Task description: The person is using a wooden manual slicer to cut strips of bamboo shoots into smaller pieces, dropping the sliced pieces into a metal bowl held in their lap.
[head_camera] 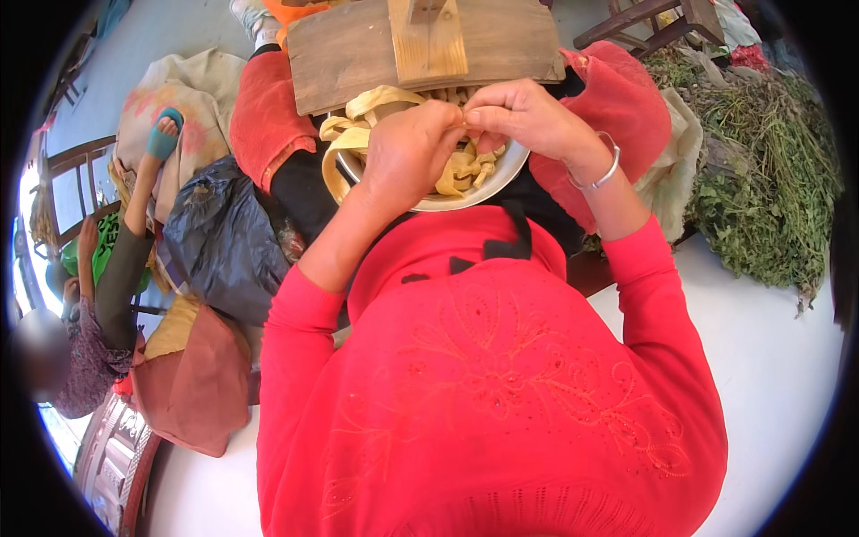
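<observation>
A round metal basin [515, 168] sits between my knees, holding pale yellow strips [349, 139] that look like plant husk or fibre; several loop over its left rim. My left hand [411, 144] is over the basin with its thumb and fingertips pinched together. Against those fingertips, my right hand [523, 117], with a metal bangle at the wrist, has its thumb and index finger pinched too. Whatever lies between the fingertips is too small or hidden to tell. Just beyond both hands, a wooden board [349, 57] with a lighter wood block [429, 40] lies across the basin's far side.
At the left are a black plastic bag [225, 235], a stained cloth sack [194, 80] and a brown cloth bag [194, 396]. A seated person [94, 356] is at the far left. A heap of leafy green plants [758, 181] lies on the right, near a wooden stool [644, 23].
</observation>
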Demonstrator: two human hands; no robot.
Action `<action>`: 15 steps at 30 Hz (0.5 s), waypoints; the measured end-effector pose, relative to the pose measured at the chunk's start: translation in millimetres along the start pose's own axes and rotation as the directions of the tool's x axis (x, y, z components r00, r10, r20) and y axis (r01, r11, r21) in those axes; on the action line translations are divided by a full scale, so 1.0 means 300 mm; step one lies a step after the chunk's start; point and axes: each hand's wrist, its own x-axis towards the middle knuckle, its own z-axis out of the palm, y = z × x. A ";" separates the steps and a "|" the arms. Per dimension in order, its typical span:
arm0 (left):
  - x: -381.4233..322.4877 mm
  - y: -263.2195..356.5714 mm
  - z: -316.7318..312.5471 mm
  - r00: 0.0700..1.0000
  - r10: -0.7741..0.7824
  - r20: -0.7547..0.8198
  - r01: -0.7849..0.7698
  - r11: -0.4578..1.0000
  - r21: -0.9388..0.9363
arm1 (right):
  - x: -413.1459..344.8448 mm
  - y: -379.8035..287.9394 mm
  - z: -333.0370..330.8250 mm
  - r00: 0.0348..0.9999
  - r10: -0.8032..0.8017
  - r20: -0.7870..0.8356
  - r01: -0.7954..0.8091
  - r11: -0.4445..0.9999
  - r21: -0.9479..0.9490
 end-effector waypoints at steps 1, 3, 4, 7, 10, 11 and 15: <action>0.006 0.002 -0.002 0.996 -0.091 0.015 0.092 0.992 -0.087 | 0.005 -0.012 -0.004 0.992 0.103 0.068 -0.108 0.992 0.068; 0.020 -0.023 -0.019 0.958 -0.247 0.146 0.278 0.923 -0.265 | 0.006 0.001 -0.034 1.000 0.006 0.022 -0.008 0.999 0.050; 0.029 -0.030 -0.029 0.951 -0.258 0.170 0.299 0.907 -0.297 | 0.002 0.001 -0.033 1.000 -0.017 -0.002 0.017 0.997 0.072; 0.078 -0.113 -0.067 0.920 -0.282 0.271 0.377 0.822 -0.427 | 0.043 0.024 -0.018 0.983 -0.069 -0.167 0.084 0.993 0.079; 0.139 -0.185 -0.108 0.887 -0.329 0.325 0.436 0.830 -0.349 | 0.098 0.041 -0.007 0.932 -0.139 -0.334 0.142 0.990 -0.016; 0.158 -0.213 -0.113 0.881 -0.345 0.323 0.450 0.822 -0.349 | 0.119 0.047 -0.002 0.923 -0.158 -0.350 0.158 0.987 -0.028; 0.223 -0.236 -0.126 0.837 -0.431 0.338 0.544 0.722 -0.427 | 0.181 0.068 -0.007 0.876 -0.247 -0.415 0.203 0.968 -0.148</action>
